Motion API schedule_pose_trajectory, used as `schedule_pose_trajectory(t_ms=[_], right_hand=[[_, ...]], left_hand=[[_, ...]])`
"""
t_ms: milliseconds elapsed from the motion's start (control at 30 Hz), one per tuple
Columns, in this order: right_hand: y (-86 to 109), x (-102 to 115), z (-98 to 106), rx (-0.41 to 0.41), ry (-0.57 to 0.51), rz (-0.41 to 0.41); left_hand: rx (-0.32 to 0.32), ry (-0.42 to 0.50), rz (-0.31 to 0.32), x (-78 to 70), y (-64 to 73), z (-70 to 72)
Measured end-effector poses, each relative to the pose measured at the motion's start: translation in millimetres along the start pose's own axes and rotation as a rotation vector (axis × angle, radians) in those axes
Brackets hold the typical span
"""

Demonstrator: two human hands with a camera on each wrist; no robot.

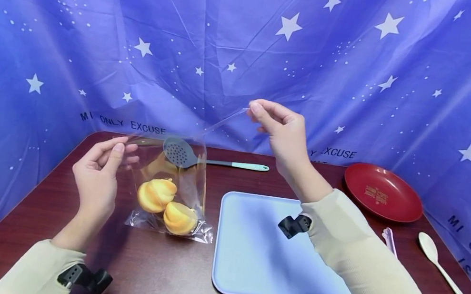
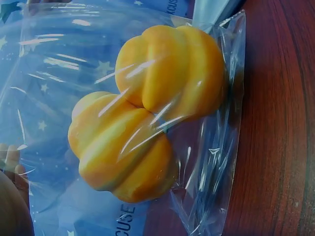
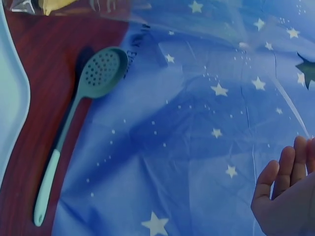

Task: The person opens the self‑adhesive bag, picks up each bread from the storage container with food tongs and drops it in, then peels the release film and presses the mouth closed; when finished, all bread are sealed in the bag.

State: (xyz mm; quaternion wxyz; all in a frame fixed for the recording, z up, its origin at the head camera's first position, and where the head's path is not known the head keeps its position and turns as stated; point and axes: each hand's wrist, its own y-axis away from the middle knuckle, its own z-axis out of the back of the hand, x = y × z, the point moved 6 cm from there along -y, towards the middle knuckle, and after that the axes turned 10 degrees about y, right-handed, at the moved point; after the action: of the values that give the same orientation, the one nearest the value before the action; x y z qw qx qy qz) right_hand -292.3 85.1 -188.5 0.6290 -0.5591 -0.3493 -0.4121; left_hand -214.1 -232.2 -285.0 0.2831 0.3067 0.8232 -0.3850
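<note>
- Cream sleeves (image 1: pixel 362 256) reach in from the near edge, each with a black wrist camera (image 1: pixel 294 226) strapped on.
- Dark red-brown wood-grain tabletop (image 1: pixel 166 269) lies under everything.
- Pale blue rectangular tray (image 1: pixel 266 260) lies flat right of centre, partly covered by the right sleeve.
- White spoon (image 1: pixel 442 272) lies at the far right of the tray, bowl end farther away; left of it, a pinkish utensil (image 1: pixel 389 240) is half hidden by the sleeve.
- Clear plastic bag (image 1: pixel 196 188) is held left of the tray; whether its bottom touches the table cannot be told.
- Two yellow, ribbed pumpkin-shaped pieces (image 1: pixel 156 195) sit low inside it, touching each other.
- Left hand (image 1: pixel 96 173) pinches the bag's left upper edge between thumb and fingers.
- Right hand (image 1: pixel 282 130), higher and farther, has thumb and forefinger together on the bag's stretched right corner.
- Red plate (image 1: pixel 402 200) with gold characters lies at far right.
- Grey slotted spoon (image 1: pixel 216 163) with a mint handle lies behind the bag, its perforated head visible through the plastic.
- Blue star-printed curtain (image 1: pixel 238 37) hangs behind.
</note>
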Motion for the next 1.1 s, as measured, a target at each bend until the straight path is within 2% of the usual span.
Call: schedule_pose_trajectory(t_ms=[400,633,833,1100], right_hand=[[-8.5,5,47,-0.182,-0.122,0.0],[-8.7,7,76,-0.305,-0.193,0.036],[-4.0,7,94,-0.393,-0.222,0.054],[1.3,7,104,-0.471,-0.231,0.092]], left_hand=[[-0.076,-0.017,-0.011,1.5,-4.2,9.4],[-0.082,-0.016,-0.019,2.4,-5.0,12.4],[-0.073,-0.022,-0.018,3.9,-4.3,8.0],[-0.067,-0.004,-0.006,8.3,-5.7,-3.1]])
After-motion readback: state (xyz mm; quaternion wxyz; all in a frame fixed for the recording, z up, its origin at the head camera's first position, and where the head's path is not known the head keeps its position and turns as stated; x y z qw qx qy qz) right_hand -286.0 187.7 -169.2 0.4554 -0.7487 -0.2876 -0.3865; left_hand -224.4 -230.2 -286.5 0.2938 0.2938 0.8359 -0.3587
